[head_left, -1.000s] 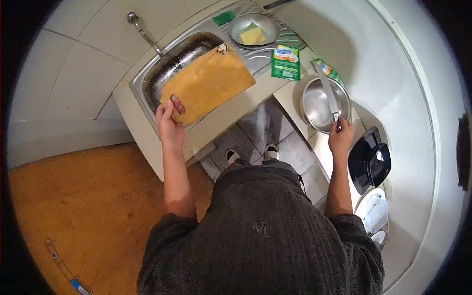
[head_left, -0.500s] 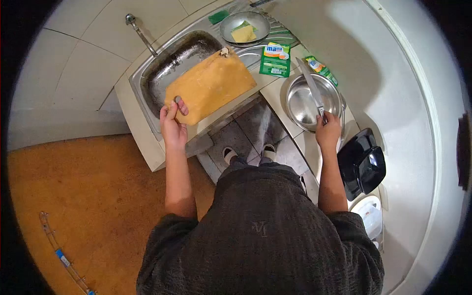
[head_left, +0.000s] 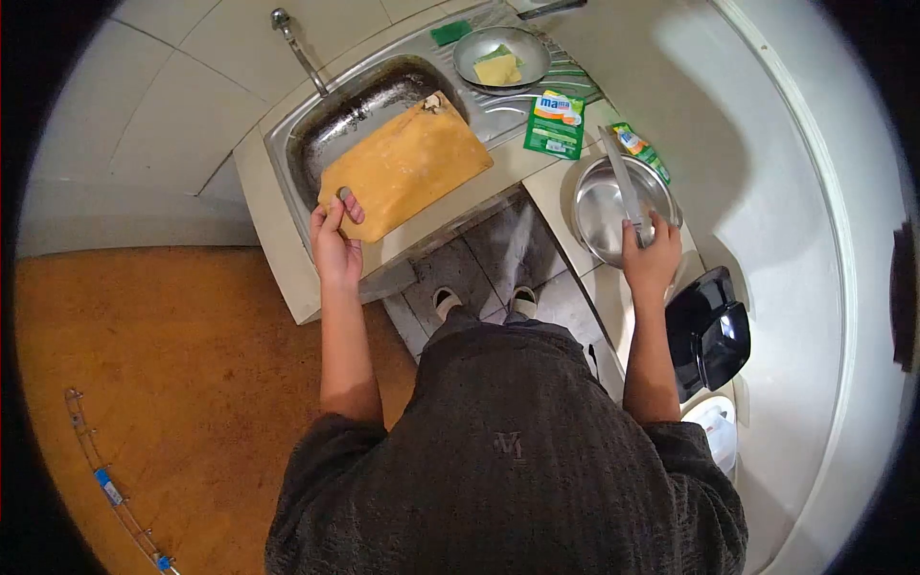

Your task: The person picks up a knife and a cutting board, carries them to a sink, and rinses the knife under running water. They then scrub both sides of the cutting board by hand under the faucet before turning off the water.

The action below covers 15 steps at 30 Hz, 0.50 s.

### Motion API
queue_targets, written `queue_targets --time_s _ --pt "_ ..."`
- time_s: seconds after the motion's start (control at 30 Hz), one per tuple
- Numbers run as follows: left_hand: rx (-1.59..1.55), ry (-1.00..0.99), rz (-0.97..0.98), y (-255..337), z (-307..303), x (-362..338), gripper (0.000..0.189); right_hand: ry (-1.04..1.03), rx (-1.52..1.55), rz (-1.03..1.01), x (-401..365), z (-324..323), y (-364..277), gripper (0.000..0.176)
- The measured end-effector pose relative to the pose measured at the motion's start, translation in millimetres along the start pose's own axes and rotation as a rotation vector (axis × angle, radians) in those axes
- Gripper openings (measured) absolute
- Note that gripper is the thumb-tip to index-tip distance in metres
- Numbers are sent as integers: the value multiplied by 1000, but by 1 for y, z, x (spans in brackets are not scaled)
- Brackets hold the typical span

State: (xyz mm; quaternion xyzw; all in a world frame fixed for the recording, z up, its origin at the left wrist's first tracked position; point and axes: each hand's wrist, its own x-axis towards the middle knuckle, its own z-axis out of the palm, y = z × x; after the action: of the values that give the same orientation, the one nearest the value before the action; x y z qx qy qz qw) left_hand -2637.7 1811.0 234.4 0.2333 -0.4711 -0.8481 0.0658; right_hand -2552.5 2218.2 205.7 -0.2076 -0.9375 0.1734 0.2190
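The sink (head_left: 326, 134) is set into the table (head_left: 273, 259), with a tap (head_left: 297, 48) behind it. Over the sink's front edge lies a cutting board (head_left: 407, 168), covering part of the basin. The left hand (head_left: 335, 251), at the sink's near left corner, holds the board by its slot, fingers curled through and closed on it. Well to the right of the sink, a knife (head_left: 623, 172) lies slanted over a metal pot (head_left: 599, 216). The right hand (head_left: 654, 259) is at the knife's handle end, its fingers parted; I cannot tell whether they grip it. A green packet (head_left: 556, 125) lies between sink and pot, and a second packet (head_left: 642, 153) beyond the pot from the sink. On the sink's drainboard, a round metal dish (head_left: 474, 57) holds a yellow pad (head_left: 498, 70).
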Motion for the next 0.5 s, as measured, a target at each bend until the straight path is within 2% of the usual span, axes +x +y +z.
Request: queue_targets --time_s 0.13,0.2,0.3,0.5 --pt "-28 1 10 11 -25 13 12 6 78 -67 14 11 -32 38" --pt "-56 -4 28 21 -40 18 12 24 24 -137 20 21 -54 36" --pt "-64 34 49 40 -63 23 12 -7 173 -151 24 36 -101 32" --pt "-24 161 87 69 -131 40 16 -72 365 -314 38 88 -208 29"
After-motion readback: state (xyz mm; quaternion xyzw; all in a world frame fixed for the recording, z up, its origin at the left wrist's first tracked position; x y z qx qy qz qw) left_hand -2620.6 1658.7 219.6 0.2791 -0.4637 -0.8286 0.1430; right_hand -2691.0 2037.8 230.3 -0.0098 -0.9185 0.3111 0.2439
